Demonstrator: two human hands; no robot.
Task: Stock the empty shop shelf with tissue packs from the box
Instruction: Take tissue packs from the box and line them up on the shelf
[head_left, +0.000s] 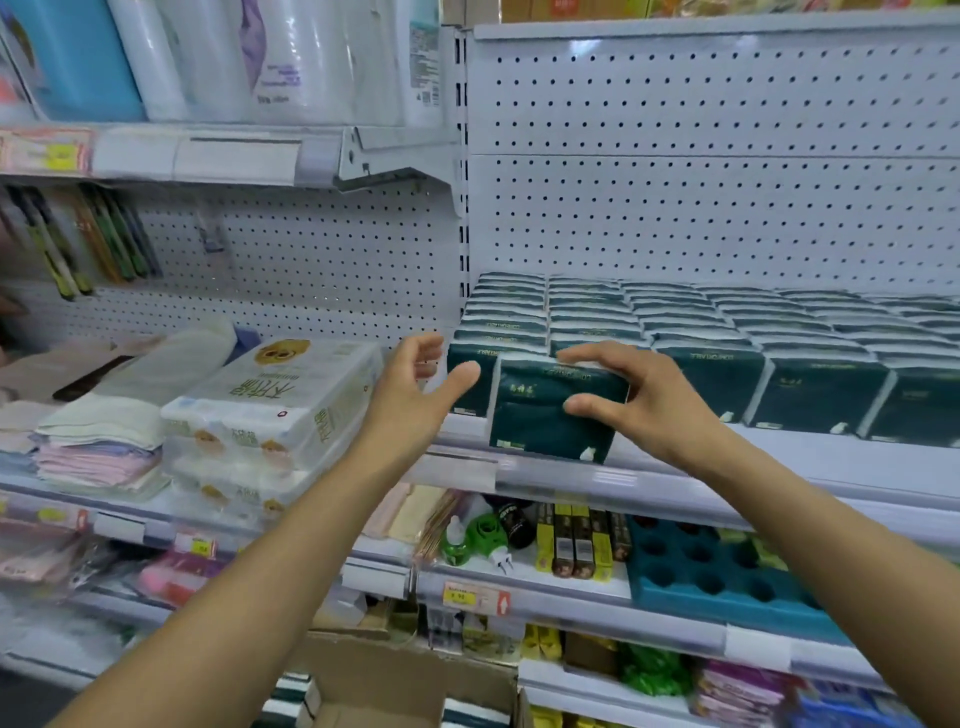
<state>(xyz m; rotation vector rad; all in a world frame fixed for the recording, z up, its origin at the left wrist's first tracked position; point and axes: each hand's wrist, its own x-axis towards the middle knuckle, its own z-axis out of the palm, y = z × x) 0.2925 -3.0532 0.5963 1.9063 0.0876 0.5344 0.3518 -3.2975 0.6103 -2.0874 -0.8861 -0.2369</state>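
The right hand pinches a dark green tissue pack at the shelf front edge, at 9 o'clock of the stocked row. The left hand hovers open at the pack's 9 o'clock. The pack looks light, soft and slick-wrapped; gripping its short ends seems best.

Dark green tissue pack sitting upright at front edge of white shop shelf, white side seams showing, small white mark at lower right corner. Rows of matching tissue packs lying behind and to right, filling shelf back to pegboard. Open cardboard box standing below, striped packs showing inside.
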